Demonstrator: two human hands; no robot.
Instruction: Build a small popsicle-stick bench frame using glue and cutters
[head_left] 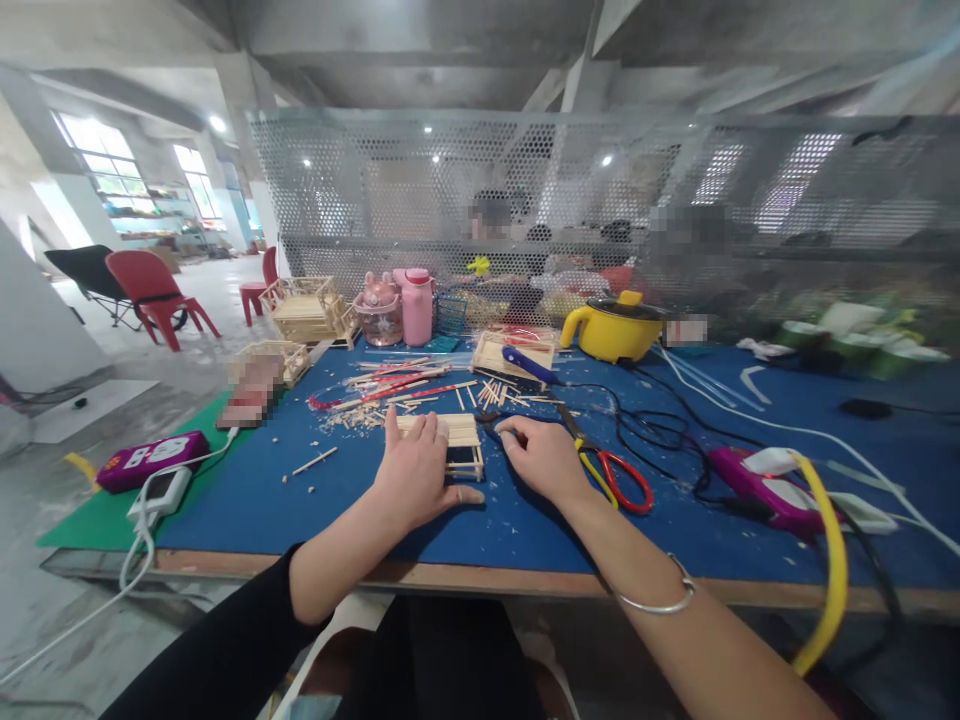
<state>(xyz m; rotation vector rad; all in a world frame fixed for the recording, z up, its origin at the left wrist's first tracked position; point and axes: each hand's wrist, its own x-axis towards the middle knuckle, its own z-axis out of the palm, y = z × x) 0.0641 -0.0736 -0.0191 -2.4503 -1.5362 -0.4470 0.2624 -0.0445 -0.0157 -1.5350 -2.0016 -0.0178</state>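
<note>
Frame (pixel 465 432): one, pale sticks, on the worktop (pixel 247 510), set back from the middle of its near edge. Slats cover much of the visible top; the near right part stands open, bare rails and posts, so judged part-built. The portion beneath the left hand (pixel 412 465) is hidden.

Left hand: fingers spread over the slats, thumb out rightward.

Right hand (pixel 536 450): just right of the frame, fingers curled beside a dark item (pixel 487 422); whether pinching it, cannot tell.

Sticks (pixel 495 394): loose, beyond the frame, unjoined.

Scissors (pixel 632 487): right of the right hand.

Model (pixel 306 310): far left corner, looks assembled.
</note>
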